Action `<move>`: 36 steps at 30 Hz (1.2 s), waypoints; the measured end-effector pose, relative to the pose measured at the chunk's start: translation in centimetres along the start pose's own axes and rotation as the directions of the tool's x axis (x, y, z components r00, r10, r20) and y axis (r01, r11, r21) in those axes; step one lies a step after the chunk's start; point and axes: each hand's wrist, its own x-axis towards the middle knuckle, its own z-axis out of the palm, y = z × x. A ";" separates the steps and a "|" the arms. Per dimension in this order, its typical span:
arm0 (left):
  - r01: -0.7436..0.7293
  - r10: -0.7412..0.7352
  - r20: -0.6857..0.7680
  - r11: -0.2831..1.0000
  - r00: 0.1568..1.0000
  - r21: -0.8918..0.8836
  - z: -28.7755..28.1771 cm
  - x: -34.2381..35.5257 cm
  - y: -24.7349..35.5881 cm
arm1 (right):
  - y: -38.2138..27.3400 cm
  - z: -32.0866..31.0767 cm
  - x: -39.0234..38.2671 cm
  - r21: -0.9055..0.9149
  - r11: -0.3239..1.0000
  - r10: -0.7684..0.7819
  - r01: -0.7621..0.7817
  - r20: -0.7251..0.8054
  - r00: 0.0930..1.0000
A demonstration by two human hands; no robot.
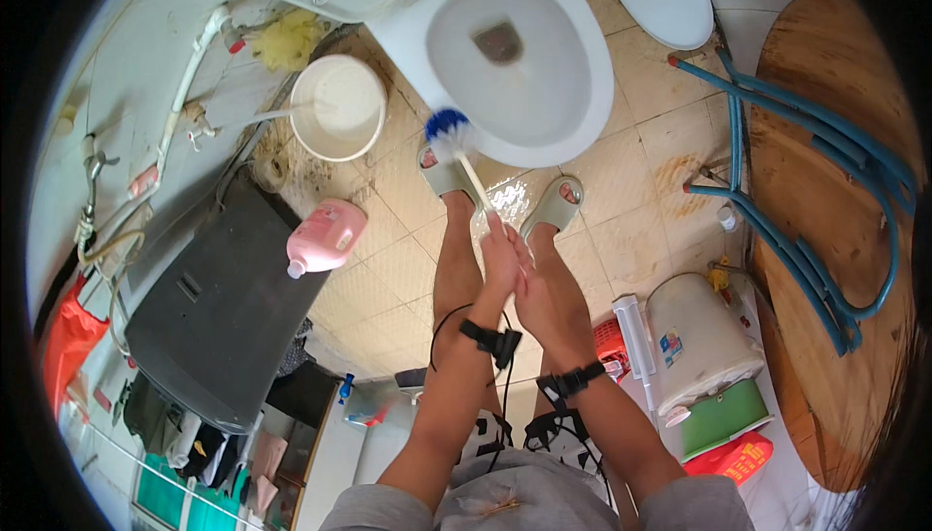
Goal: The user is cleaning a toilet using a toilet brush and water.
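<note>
A toilet brush (pixel 473 178) with a blue and white bristle head and a pale handle is held in front of me, tilted up to the left. My left hand (pixel 500 257) is closed round its handle. Pressed against it, my right hand (pixel 532 292) is also closed at the lower end of the handle, whose end is hidden by the fingers. The bristles are just outside the near left edge of the white toilet bowl (pixel 588 84), above my left slipper. Dark water sits in the bowl's drain.
Left, water runs from a wall tap (pixel 199 123) into a white bucket (pixel 339 148). A pink jug (pixel 328 236) stands near a dark grey panel (pixel 228 298). Right are a folded blue metal frame (pixel 738 143) and a wooden board (pixel 796 55). The tiled floor (pixel 631 182) is wet between my feet.
</note>
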 end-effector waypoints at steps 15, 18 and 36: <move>0.147 -0.151 -0.054 0.987 0.987 -0.058 -0.7 1.2 -8.9 | 6.9 1.6 -5.0 0.278 0.921 0.251 -0.272 0.110 0.962; 0.155 -0.167 -0.085 0.979 0.982 -0.133 -0.8 2.4 -4.2 | 6.8 2.1 -2.4 0.211 0.916 0.327 -0.340 0.097 0.940; 0.055 -0.055 -0.034 0.998 0.998 -0.001 1.1 0.7 -7.9 | 10.7 3.2 -5.6 0.285 0.935 0.208 -0.212 0.043 0.977</move>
